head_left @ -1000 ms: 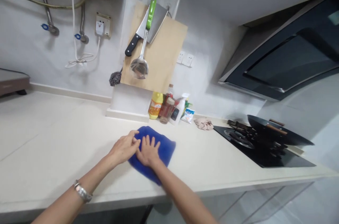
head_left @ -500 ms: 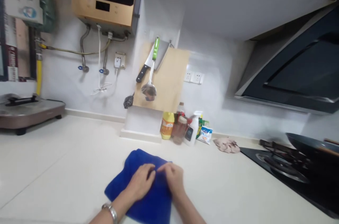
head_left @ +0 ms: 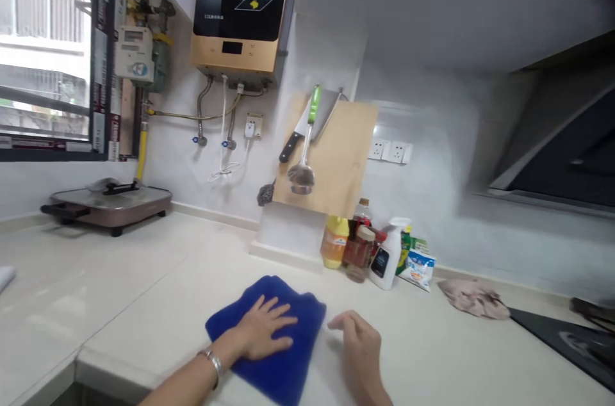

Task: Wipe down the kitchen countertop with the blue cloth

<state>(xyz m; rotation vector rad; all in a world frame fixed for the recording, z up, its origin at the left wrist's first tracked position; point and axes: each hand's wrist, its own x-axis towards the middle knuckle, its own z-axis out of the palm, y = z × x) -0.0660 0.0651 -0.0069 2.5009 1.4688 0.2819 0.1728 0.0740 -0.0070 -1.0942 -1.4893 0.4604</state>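
A blue cloth (head_left: 288,364) lies spread on the pale countertop (head_left: 432,355). Flat on top of it rests my left hand (head_left: 264,328), fingers fanned out, a silver bracelet round the wrist. Just right of the cloth, apart from it, is my right hand (head_left: 358,339), its index finger pointing left and the other fingers curled in. Nothing shows in my right hand, though its palm side is hidden.
Behind the cloth stand a yellow bottle (head_left: 335,243), a jar (head_left: 359,255) and a white spray bottle (head_left: 387,255). A crumpled rag (head_left: 473,298) lies near the black stove (head_left: 560,339). An electric pan (head_left: 113,204) sits at the left; utensils hang before a board (head_left: 343,162).
My left hand has spread flat on the cloth. My right hand has come off the cloth to its right. The view has turned left, showing the window and more counter.
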